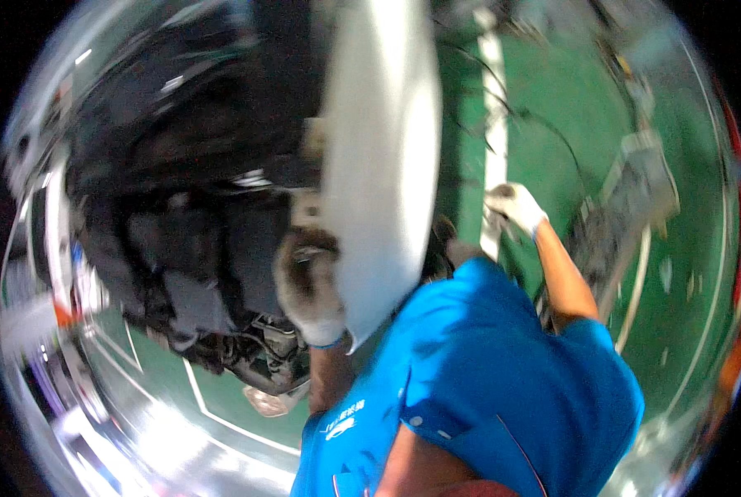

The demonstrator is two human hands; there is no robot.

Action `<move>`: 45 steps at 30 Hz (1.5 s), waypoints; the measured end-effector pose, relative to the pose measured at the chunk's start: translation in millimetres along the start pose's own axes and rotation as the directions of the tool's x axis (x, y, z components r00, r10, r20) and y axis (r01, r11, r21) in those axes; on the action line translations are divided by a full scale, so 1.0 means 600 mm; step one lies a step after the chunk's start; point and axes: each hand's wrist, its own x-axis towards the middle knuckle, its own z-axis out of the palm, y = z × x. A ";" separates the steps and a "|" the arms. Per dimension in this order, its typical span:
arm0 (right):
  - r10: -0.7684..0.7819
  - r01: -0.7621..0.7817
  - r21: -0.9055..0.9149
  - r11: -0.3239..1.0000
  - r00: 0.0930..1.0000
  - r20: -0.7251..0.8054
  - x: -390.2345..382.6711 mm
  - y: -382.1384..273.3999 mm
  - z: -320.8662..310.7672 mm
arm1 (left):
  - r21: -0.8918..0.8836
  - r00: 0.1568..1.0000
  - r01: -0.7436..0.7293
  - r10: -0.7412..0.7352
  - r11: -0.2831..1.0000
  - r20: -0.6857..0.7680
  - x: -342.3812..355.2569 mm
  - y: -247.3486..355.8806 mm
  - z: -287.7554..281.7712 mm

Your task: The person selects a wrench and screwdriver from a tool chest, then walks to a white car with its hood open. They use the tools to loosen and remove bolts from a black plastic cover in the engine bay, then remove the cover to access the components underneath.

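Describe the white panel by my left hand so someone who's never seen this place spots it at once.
Find the big dark mass of parts filling the picture's upper left. Along its right side, by the gloved left hand, runs a long panel. Its broad, smooth white surface sets it apart from the narrow white floor line farther right.

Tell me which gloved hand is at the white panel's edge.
The left hand, at the left edge of the panel; the right hand is well apart from it, over the green floor.
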 end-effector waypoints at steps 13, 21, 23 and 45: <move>0.378 -0.456 -0.578 0.676 0.889 -0.259 0.207 0.698 -0.095 | 0.992 0.985 0.038 0.163 0.117 -0.057 0.004 -0.029 0.014; 0.548 -0.442 -0.441 0.781 0.824 0.145 0.646 0.866 0.184 | 0.771 0.875 0.478 -0.145 0.421 -0.462 -0.170 -0.393 0.086; 0.598 -0.442 -0.520 0.731 0.782 0.176 0.718 0.885 0.263 | 0.752 0.856 0.511 -0.165 0.415 -0.490 -0.219 -0.453 0.074; 0.389 -0.357 0.475 0.804 0.921 0.032 0.660 0.995 0.292 | 0.737 0.808 0.588 -0.288 0.335 -0.514 -0.239 -0.532 0.003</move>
